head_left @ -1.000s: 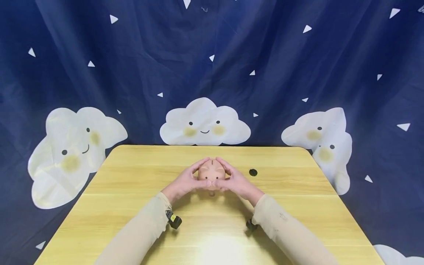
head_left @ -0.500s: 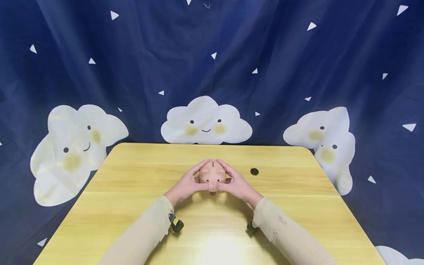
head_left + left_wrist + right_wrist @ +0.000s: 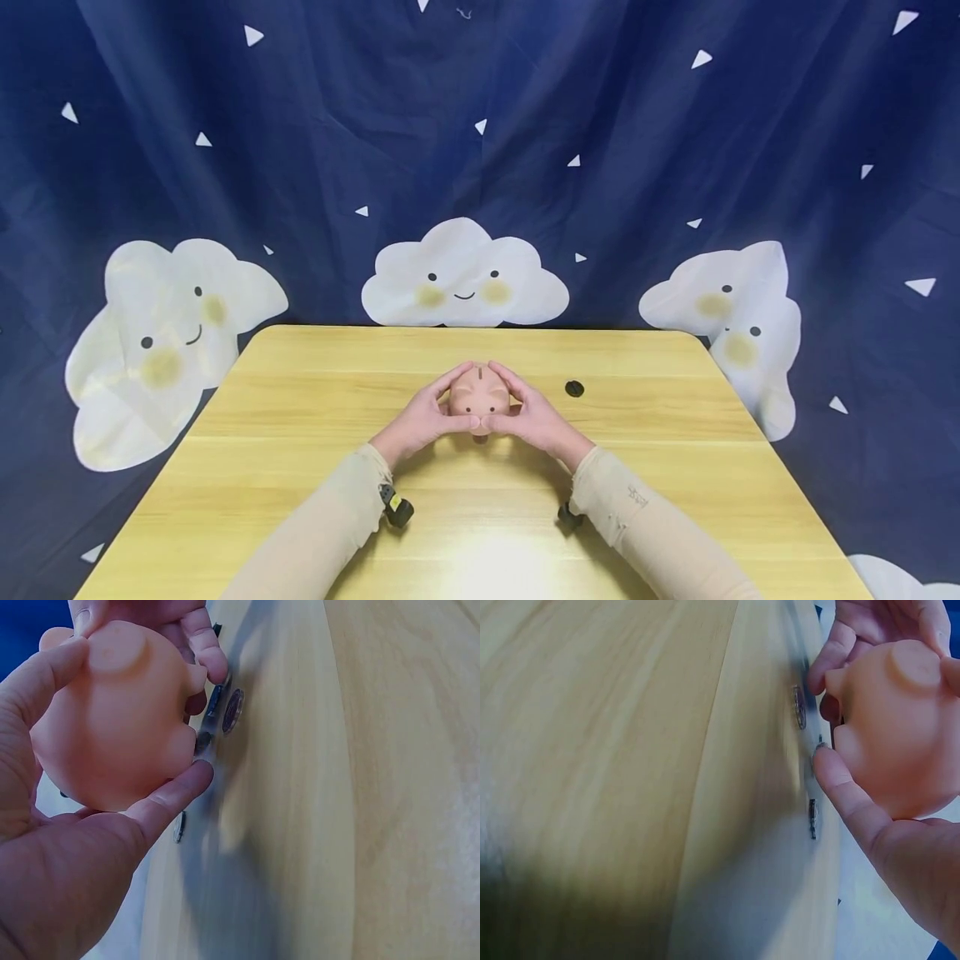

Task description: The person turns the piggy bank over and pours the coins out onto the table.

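A pink piggy bank (image 3: 480, 390) is held between both hands, its snout toward me and its coin slot on top. My left hand (image 3: 423, 419) grips its left side, thumb across the face and fingers round toward the back. My right hand (image 3: 538, 421) grips the other side the same way, and the thumb tips meet near the snout. In the left wrist view, a gap shows between the bank's stubby feet and the wooden table (image 3: 300, 825). Coins stand out below it, among them a round coin (image 3: 233, 711) and another coin (image 3: 179, 826). The bank's underside is hidden.
A round black plug (image 3: 574, 389) lies on the table to the right of the hands. Behind the table's far edge hangs a dark blue curtain (image 3: 420, 150) with printed clouds. Another coin (image 3: 813, 817) shows near the right hand's fingers in the right wrist view.
Both thumbs sit slightly lower on the piggy bank's face than a second ago. The bank, the hands and the black plug otherwise stay in place; the head view shifts a little.
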`<state>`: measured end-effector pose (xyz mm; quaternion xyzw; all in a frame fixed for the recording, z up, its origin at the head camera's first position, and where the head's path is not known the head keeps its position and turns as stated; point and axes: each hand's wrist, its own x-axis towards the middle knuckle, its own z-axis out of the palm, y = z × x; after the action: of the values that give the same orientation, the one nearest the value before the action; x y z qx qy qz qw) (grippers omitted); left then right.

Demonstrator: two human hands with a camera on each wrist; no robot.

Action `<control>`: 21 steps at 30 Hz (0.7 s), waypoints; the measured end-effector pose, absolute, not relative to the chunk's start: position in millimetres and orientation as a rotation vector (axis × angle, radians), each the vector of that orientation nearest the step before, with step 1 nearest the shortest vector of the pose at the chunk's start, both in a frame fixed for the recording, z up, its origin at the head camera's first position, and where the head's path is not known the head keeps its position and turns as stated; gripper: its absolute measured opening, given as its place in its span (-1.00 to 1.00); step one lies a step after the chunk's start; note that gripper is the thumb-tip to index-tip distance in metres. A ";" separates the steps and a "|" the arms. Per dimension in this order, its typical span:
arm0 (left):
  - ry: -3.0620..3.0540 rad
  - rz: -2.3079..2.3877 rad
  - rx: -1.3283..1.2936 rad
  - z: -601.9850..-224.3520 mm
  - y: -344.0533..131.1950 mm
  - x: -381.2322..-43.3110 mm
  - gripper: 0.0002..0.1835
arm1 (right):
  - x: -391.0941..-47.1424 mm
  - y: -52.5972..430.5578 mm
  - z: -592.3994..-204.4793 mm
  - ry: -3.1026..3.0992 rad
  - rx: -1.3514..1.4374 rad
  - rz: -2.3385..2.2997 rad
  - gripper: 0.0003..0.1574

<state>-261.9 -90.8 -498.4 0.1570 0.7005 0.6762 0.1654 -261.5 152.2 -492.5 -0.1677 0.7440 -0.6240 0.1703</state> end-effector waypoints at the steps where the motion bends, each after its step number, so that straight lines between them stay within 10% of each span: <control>1: 1.993 1.925 0.447 -498.6 -90.9 -262.0 0.09 | -261.9 152.3 -492.9 2.110 -0.472 -1.772 0.22; 21: 1.953 1.916 0.397 -495.3 -90.3 -263.5 0.07 | -265.3 153.2 -492.5 2.056 -0.428 -1.782 0.20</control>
<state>-263.5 -90.3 -495.3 0.1409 0.6939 0.6809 0.1874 -265.3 153.2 -492.5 -0.1525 0.7326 -0.6348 0.1926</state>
